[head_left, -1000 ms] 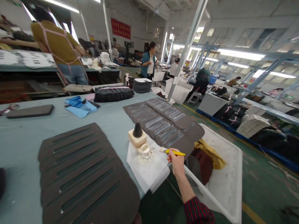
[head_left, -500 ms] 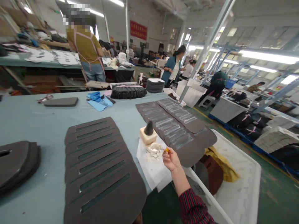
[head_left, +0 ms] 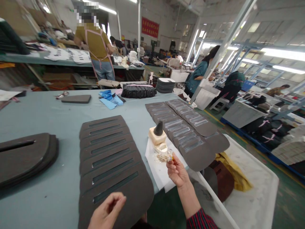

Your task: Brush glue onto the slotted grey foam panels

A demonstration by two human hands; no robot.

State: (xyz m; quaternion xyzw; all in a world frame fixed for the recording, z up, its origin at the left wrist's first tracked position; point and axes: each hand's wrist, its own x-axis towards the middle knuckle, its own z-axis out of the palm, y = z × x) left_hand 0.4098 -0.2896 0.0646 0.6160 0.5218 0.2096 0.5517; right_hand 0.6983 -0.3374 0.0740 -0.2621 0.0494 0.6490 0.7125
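My right hand pinches a small brush with a yellow handle; its tip sits at the crusty, glue-like residue on a white paper sheet. Just beyond stands a cream plastic bottle with a black cone on top, a cream dish-like piece in front of it. My left hand is curled, thumb against fingers, with nothing visible in it. It hovers over the near end of overlapping dark grey slotted panels.
More overlapping panels with shiny strips lie to the right. A stack of dark pieces is at left. Blue cloth strips and a black gathered bundle lie farther back. A white bin adjoins the table. Co-workers stand beyond.
My left hand has come into view at the bottom, over the panels. My right hand has moved the brush slightly nearer to me, to the residue. The view has turned a little left.
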